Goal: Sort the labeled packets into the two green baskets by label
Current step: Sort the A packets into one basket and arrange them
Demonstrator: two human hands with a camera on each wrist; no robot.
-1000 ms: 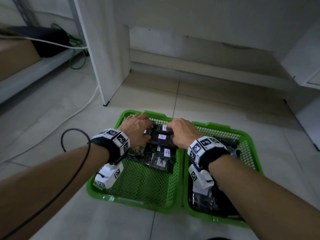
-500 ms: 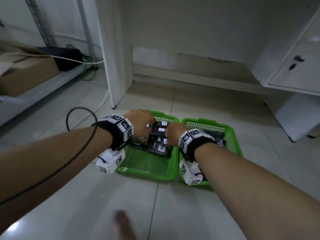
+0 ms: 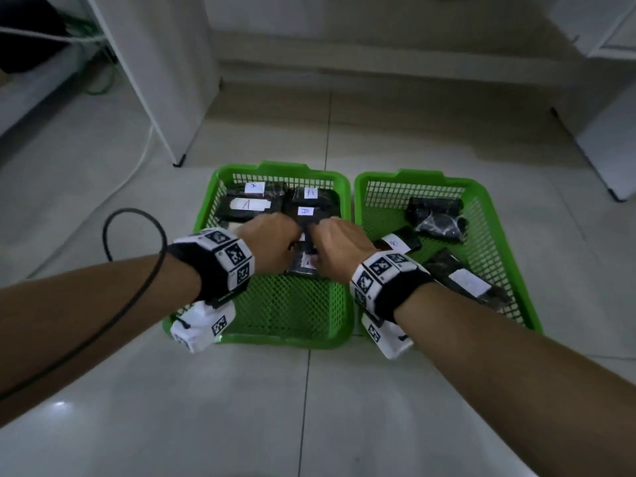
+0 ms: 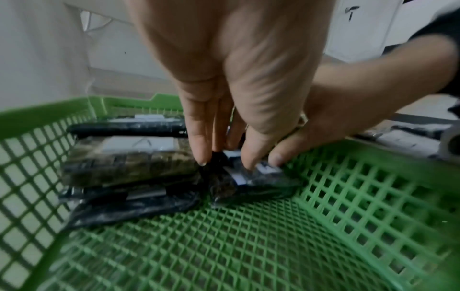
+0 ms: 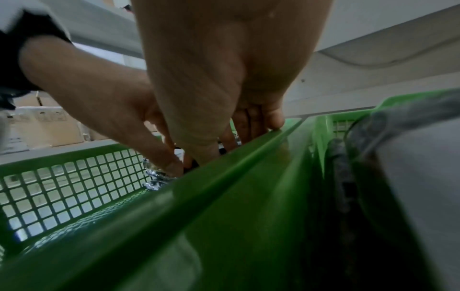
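Both hands lowered into left basket (image 3: pixel 275 308), left hand (image 3: pixel 266 244) and right hand (image 3: pixel 339 249) fingertips pinching one dark packet (image 3: pixel 303 265)

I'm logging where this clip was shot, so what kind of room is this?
Probably a storeroom or back room, not certain. Two green baskets sit on a tiled floor, with a cardboard box on a low shelf and white cabinets alongside.

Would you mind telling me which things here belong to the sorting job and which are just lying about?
Job: left basket, right basket, packets, left hand, right hand.

Lying about: black cable, white cord, cabinet.
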